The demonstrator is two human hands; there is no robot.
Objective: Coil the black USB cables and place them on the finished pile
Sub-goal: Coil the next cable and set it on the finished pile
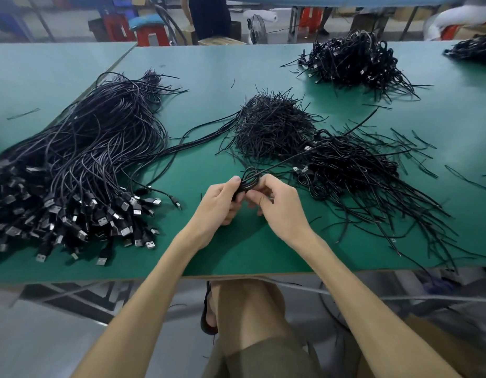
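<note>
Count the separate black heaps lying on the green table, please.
5: loose bundle at left; short-wire heap in the centre; coiled pile near right; far pile at the back; edge pile cut off far right. More may lie outside view.

A coiled cable (pixel 249 179), black and wound into a small loop, sits at the centre, one loose end running toward 2 o'clock. The loose cables (pixel 81 159) sprawl at 9 o'clock, plugs nearest. The finished pile (pixel 353 170) of coils lies at 3 o'clock.
</note>
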